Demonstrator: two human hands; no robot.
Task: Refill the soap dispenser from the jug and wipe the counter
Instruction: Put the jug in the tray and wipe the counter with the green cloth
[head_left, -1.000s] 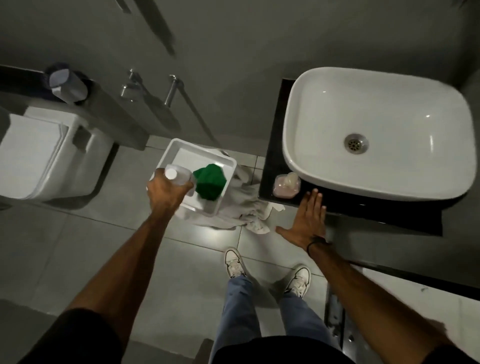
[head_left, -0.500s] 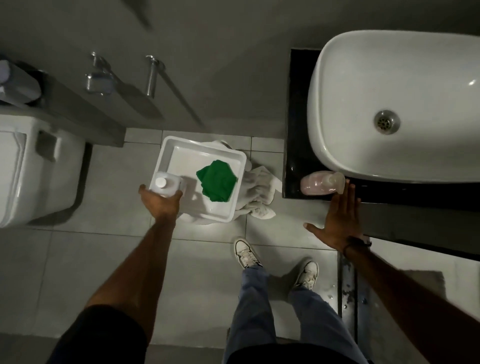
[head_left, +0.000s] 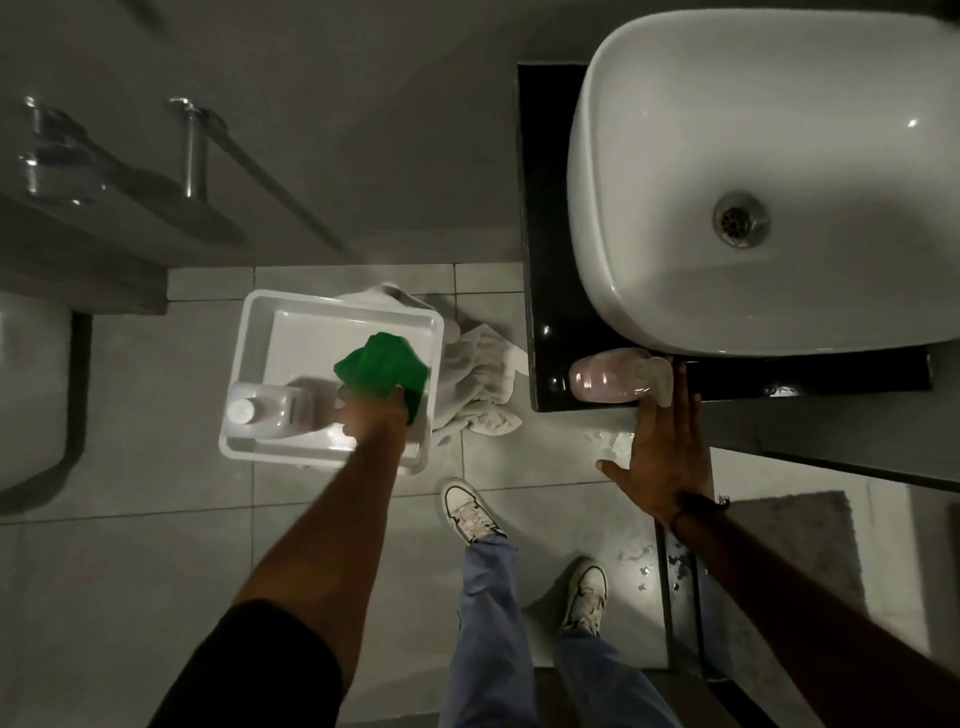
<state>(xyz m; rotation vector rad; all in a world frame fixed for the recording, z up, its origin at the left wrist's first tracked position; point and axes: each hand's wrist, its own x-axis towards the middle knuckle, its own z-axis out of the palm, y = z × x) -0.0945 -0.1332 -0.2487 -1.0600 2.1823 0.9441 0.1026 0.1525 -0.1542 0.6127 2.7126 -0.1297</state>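
A clear soap jug (head_left: 270, 410) with a white cap lies in the near left corner of a white tub (head_left: 249, 332) on the floor. A green cloth (head_left: 382, 366) sits in the tub's right half. My left hand (head_left: 374, 415) is down in the tub with its fingertips on the cloth's near edge; it is blurred and the grip is unclear. A pink soap dispenser (head_left: 608, 382) lies on its side at the front corner of the black counter (head_left: 545, 260). My right hand (head_left: 662, 452) is flat and spread, fingertips against the counter edge beside the dispenser.
A white basin (head_left: 727, 130) covers most of the counter. A crumpled white towel (head_left: 483, 384) lies on the floor between tub and counter. A toilet (head_left: 26, 389) stands at far left. Wet spots (head_left: 634, 556) and a grey mat (head_left: 795, 545) are near my feet.
My left hand set the jug down in the tub, let it go and moved right onto the green cloth. My right hand stays at the counter edge. The view shifted right.
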